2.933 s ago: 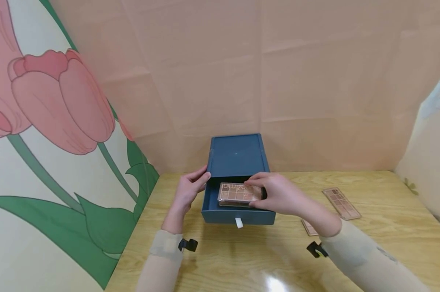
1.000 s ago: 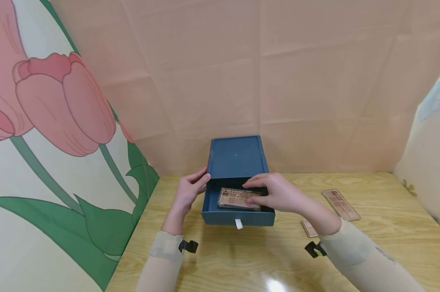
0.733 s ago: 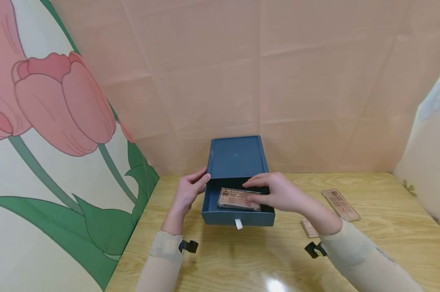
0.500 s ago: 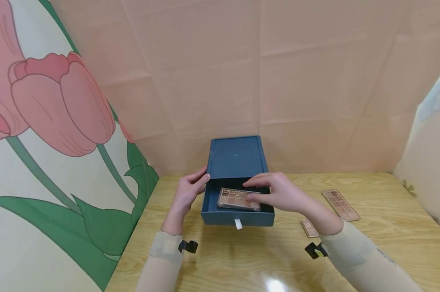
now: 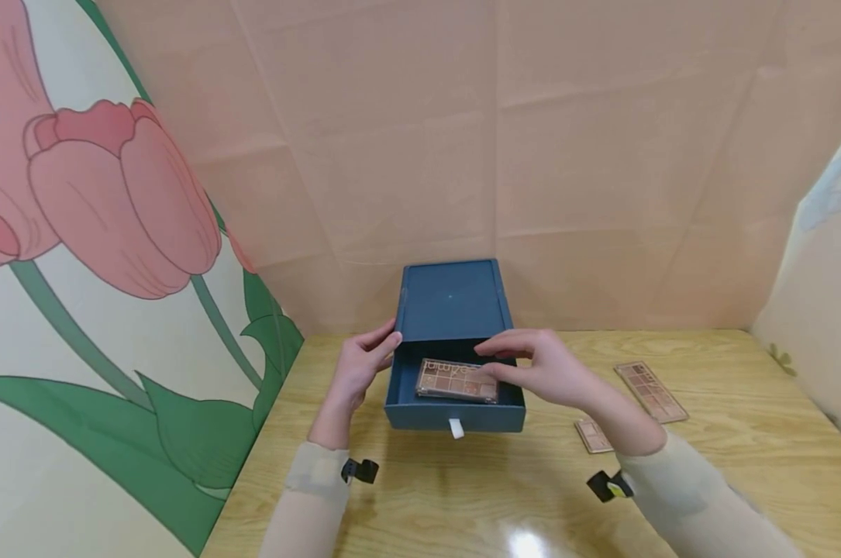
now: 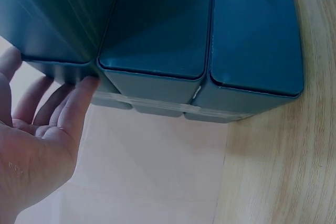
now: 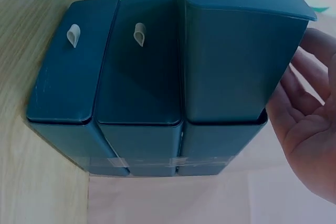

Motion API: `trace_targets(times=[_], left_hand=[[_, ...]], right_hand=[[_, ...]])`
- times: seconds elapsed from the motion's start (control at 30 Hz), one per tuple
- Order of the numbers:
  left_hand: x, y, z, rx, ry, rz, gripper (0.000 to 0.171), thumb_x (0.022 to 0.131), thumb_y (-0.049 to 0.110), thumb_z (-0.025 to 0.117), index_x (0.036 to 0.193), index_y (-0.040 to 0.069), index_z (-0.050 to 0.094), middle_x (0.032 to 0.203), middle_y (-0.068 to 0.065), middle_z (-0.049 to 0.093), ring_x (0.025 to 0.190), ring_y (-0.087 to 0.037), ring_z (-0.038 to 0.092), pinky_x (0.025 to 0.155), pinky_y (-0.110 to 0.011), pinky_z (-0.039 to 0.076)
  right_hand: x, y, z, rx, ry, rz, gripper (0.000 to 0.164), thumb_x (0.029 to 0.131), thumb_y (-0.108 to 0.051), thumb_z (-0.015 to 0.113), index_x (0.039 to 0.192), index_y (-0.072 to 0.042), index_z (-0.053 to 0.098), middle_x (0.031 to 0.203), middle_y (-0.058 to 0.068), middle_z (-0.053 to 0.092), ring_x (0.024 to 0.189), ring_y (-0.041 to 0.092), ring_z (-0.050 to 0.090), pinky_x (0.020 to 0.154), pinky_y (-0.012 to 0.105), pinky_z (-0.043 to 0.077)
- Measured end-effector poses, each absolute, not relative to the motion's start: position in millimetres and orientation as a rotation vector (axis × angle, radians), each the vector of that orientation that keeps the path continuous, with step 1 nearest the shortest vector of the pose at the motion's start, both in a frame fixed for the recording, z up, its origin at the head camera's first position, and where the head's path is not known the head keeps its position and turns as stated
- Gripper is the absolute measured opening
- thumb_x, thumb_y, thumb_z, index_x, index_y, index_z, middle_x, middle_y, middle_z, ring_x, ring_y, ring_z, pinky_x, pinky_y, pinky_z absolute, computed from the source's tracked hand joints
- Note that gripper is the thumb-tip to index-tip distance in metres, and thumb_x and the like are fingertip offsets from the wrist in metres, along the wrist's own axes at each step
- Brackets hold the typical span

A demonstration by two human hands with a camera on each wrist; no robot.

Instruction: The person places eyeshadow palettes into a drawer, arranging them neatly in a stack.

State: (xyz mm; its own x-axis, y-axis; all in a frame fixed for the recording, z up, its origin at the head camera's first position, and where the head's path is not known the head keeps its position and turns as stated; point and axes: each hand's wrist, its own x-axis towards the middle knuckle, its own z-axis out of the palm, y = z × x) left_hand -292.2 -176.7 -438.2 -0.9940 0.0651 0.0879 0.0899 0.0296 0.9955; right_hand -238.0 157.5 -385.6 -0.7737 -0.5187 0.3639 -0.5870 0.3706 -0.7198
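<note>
A dark blue drawer unit (image 5: pixel 453 301) stands against the back wall, its top drawer (image 5: pixel 420 417) pulled out. In it lies an eyeshadow palette (image 5: pixel 448 381) under a clear lid, slightly askew, near the drawer's front. My left hand (image 5: pixel 363 363) rests on the unit's upper left side, thumb at the front corner; the left wrist view shows its fingers lying against the blue side wall. Over the drawer's right side is my right hand (image 5: pixel 542 366), fingers and thumb apart with nothing between them. Its thumb tip overlaps the palette's right end in the head view.
To the right on the wooden table (image 5: pixel 755 465) lie a larger palette (image 5: pixel 652 391) and a smaller one (image 5: pixel 593 436). In the right wrist view, two closed drawers (image 7: pixel 139 66) with white pull tabs sit below the pulled-out one. A tulip-printed panel (image 5: pixel 113 194) stands at left.
The palette has gone from my right hand's grip down into the drawer, now lying flatter. My right hand has let go and drawn slightly right. The left hand has stayed put.
</note>
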Motion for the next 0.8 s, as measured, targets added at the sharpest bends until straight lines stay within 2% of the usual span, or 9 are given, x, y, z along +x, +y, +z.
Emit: trace_targets(times=[0.1,0.3,0.5,0.8], left_hand=[[-292,-177,-438,-0.178,-2.239,-2.168,0.052,0.096,0.037,0.084,0.142,0.017,0.072,0.149,-0.005,0.064,0.135,-0.03,0.062,0.104,-0.053,0.055],[-292,-178,-438,-0.172,-2.245,-2.175,0.051,0.095,0.04,0.084,0.141,0.019,0.072,0.148,-0.003,0.065,0.135,-0.028,0.062,0.104,-0.052,0.055],[-292,-179,-439,-0.165,-2.238,-2.176,0.053,0.095,0.042,0.084,0.141,0.019,0.073,0.148,-0.004,0.065,0.134,-0.028,0.062,0.104,-0.052,0.055],[-291,-175,-438,-0.145,-2.22,-2.181,0.048,0.097,0.037,0.083,0.14,0.018,0.073,0.147,-0.002,0.066,0.134,-0.027,0.063,0.104,-0.052,0.055]], right_hand=[[-236,163,-390,0.967,-2.515,1.451,0.028,0.101,-0.015,0.078,0.129,-0.016,0.079,0.127,-0.001,0.075,0.114,0.029,0.07,0.096,0.044,0.06],[-232,175,-398,0.837,-2.458,1.583,0.027,0.103,-0.012,0.074,0.129,-0.01,0.077,0.128,0.006,0.075,0.112,0.014,0.071,0.091,0.026,0.06],[-226,190,-410,0.716,-2.439,1.673,0.028,0.104,-0.015,0.074,0.129,-0.003,0.076,0.131,0.012,0.074,0.108,0.014,0.074,0.088,0.024,0.061],[-217,225,-451,0.607,-2.498,1.725,0.03,0.104,-0.017,0.074,0.131,-0.005,0.075,0.132,0.016,0.073,0.11,0.006,0.072,0.088,0.023,0.06]])
